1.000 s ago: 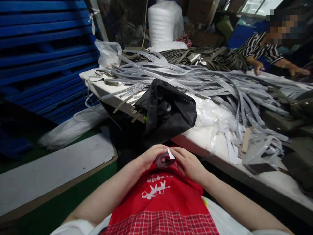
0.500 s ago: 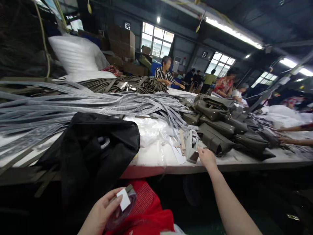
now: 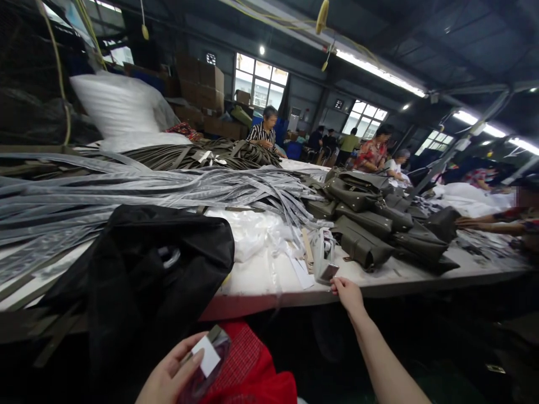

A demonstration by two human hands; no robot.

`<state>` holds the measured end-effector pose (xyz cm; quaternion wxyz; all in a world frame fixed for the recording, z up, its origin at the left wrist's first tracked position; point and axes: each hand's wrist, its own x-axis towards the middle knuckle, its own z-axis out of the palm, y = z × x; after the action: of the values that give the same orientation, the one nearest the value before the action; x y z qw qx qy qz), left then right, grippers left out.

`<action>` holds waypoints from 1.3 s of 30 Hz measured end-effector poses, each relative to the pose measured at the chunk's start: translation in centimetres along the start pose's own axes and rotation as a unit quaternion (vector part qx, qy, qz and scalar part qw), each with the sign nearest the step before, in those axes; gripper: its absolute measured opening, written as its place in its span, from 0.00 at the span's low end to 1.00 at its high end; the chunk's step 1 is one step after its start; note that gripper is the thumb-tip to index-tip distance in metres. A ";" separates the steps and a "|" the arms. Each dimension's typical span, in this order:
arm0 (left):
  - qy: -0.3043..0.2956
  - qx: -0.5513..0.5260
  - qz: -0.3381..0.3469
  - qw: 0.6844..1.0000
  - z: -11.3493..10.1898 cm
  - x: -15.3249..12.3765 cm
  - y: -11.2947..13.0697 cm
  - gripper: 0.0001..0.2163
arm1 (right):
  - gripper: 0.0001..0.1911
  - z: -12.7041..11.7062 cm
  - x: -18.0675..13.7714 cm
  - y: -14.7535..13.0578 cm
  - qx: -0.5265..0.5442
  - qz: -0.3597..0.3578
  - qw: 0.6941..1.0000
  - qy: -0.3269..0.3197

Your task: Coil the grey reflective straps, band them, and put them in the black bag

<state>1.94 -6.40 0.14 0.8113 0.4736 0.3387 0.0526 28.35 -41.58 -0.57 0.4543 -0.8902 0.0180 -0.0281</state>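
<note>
In the lower left, my left hand (image 3: 174, 370) is closed on a dark olive strap (image 3: 219, 335), coiled up in clear plastic. Its thumb presses a small white card (image 3: 206, 356) against the strap. My right hand (image 3: 349, 294) is at the table's front edge, thumb and fingers pinched together. They are at the front end of a pale grey holder (image 3: 323, 259) that looks like a tape dispenser. Anything between those fingertips is too small to make out. Beige and white slips (image 3: 301, 272) lie beside the holder.
Plastic-wrapped straps (image 3: 219, 188) spread over the table's left half, behind a black bag (image 3: 143, 264). Olive bags (image 3: 370, 219) are piled to the right. Red cloth (image 3: 248, 365) lies below my left hand. Several people work farther back, and a co-worker's hands (image 3: 471, 223) reach in at right.
My right hand has shifted slightly down and left at the holder's front end, its fingers pinched. My left hand still holds the strap and card. The whole view has shifted slightly.
</note>
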 end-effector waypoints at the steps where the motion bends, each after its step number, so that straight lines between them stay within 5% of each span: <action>1: -0.001 0.003 0.005 1.000 0.0 0.0 0.1 0.29 | 0.25 0.4 -0.5 0.0 0.003 0.006 1.000 -0.014; 6: -0.030 0.010 0.032 0.999 0.8 -0.4 0.8 0.27 | 0.27 4.7 -5.0 -4.7 0.059 -0.028 0.985 -0.163; 11: 0.003 -0.036 0.081 0.996 1.8 -0.3 0.9 0.26 | 0.23 10.7 -12.7 -12.3 0.199 -0.066 0.885 -0.416; 15: 0.039 -0.039 0.113 0.992 1.9 -0.8 0.8 0.23 | 0.24 13.9 -16.3 -14.5 0.215 -0.070 0.819 -0.528; 23: 0.038 -0.038 0.137 0.989 1.9 -1.5 0.7 0.20 | 0.27 16.9 -16.5 -13.9 0.197 -0.031 0.807 -0.557; 27: 0.088 0.051 0.182 0.978 1.9 -1.3 0.7 0.18 | 0.26 16.8 -16.4 -14.0 0.213 -0.041 0.781 -0.586; 31: 0.151 0.186 0.284 0.929 2.0 -2.1 1.2 0.12 | 0.21 16.7 -16.8 -14.7 0.245 -0.083 0.762 -0.593; 35: 0.155 0.265 0.413 0.857 2.5 -3.2 1.8 0.09 | 0.21 17.6 -17.4 -15.4 0.263 -0.111 0.804 -0.522; 39: 0.150 0.306 0.471 0.813 2.9 -3.4 1.4 0.12 | 0.20 19.0 -17.5 -15.5 0.248 -0.125 0.825 -0.492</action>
<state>1.43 -9.11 3.90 0.4391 0.7855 0.1906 0.3923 12.31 -16.13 0.20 0.6011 -0.6375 -0.3273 0.3537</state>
